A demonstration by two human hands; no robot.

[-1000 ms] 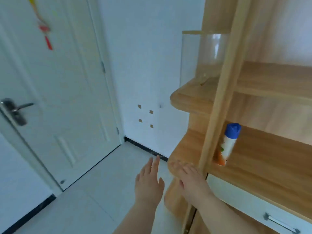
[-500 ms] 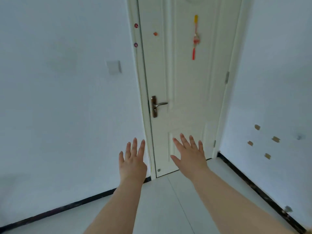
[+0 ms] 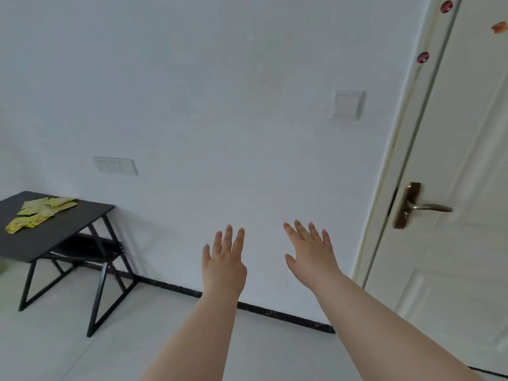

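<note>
My left hand [image 3: 224, 261] and my right hand [image 3: 310, 253] are stretched out in front of me, fingers straight and spread, backs towards me. Neither holds anything. Both hang in the air before a bare white wall [image 3: 220, 105], touching nothing. A black table [image 3: 68, 229] stands at the far left with several yellow packets [image 3: 38, 213] scattered on its top.
A cream door [image 3: 467, 188] with a brass lever handle [image 3: 417, 206] fills the right side, shut. On the wall are a light switch [image 3: 347, 104] and a socket plate [image 3: 115, 165]. Pale floor tiles [image 3: 82, 339] and a black skirting strip run along the bottom.
The view has swung left: the wooden shelf went out of sight, the door slid to the right edge, and the black table came in at left. Both hands stay open and raised.
</note>
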